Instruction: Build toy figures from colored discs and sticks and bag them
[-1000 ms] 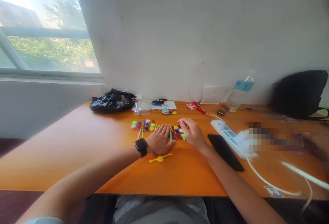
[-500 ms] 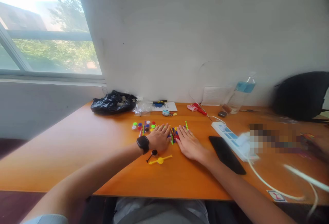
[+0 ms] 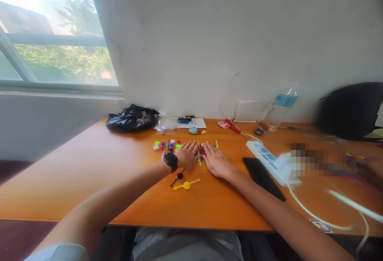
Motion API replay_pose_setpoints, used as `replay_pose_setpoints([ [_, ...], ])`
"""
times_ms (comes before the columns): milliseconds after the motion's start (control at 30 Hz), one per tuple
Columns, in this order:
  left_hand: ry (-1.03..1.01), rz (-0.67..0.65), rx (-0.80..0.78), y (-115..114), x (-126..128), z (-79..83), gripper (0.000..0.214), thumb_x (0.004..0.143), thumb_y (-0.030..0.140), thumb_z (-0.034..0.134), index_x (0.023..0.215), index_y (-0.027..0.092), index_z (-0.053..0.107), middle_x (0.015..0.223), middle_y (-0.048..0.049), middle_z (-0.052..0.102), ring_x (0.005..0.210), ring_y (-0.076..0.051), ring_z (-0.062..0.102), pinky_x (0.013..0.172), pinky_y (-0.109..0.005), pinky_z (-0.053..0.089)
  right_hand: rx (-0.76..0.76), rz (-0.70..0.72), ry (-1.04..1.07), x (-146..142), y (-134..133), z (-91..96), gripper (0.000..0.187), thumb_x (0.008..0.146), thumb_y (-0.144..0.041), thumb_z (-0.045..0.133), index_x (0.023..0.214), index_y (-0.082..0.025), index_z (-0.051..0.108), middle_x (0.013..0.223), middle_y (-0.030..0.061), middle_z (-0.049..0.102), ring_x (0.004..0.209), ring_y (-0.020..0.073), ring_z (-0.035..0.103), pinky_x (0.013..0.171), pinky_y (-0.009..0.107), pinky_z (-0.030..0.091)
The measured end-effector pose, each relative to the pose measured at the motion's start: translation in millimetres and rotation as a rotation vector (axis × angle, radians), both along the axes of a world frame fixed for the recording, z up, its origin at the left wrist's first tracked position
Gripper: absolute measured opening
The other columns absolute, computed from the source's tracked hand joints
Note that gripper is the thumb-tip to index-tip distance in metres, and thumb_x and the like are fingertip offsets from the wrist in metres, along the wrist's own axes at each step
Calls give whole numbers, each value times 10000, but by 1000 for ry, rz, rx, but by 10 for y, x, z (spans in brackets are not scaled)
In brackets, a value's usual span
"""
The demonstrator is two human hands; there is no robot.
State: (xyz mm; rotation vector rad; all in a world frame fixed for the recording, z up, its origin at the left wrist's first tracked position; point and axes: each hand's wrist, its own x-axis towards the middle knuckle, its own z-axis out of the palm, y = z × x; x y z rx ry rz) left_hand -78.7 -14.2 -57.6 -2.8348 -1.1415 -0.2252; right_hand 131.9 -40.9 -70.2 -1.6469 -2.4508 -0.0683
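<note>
My left hand (image 3: 187, 156), with a black watch (image 3: 170, 162) on its wrist, lies palm down over a cluster of small coloured plastic pieces. My right hand (image 3: 216, 160) rests flat on the right side of the same cluster, fingers stretched out. Green and red arrow-shaped pieces (image 3: 200, 158) show in the narrow gap between the hands. Round caps (image 3: 163, 148) in several colours lie left of my left hand. Nearer to me are a black arrow spinner (image 3: 179, 176) and a yellow arrow spinner (image 3: 187, 185). What lies under my palms is hidden.
A black phone-like slab (image 3: 263, 178) and a white power strip (image 3: 271, 163) with cables lie to the right. At the back are a black plastic bag (image 3: 131, 118), paper (image 3: 196, 123), a red-handled tool (image 3: 232, 126) and a bottle (image 3: 279, 111). Another person's blurred hand (image 3: 375, 169) is at far right.
My right hand has moved slightly left, closer to my left hand. My left hand has shifted a little to the right, uncovering more of the black spinner.
</note>
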Motion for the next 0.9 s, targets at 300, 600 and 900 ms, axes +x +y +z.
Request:
replay_pose_setpoints([
  [300,-132,68,-77,40,16,204,609,1067,451,322,1610,181,376,1659,-174,421,1575,-351,332,1238,-564,309,-62,-22,125,152,127,147,714,1089,-528,200,1695,-152,244,1742,139,241,1615,299,234,1320,517,212],
  [600,-398,124,20,-338,-541,690,501,1060,473,456,1435,168,588,1506,-145,599,1535,-354,389,1190,-513,432,-155,-80,143,596,-352,44,788,1076,-547,259,1705,-88,134,1762,155,89,1633,296,125,1325,509,205],
  [900,-480,-17,-23,-355,-917,706,248,1025,310,546,1096,252,776,1099,-64,773,1043,-241,676,961,-400,534,-86,-111,97,382,-101,-50,695,1074,-407,218,1662,-47,302,1734,164,225,1619,288,215,1332,502,193],
])
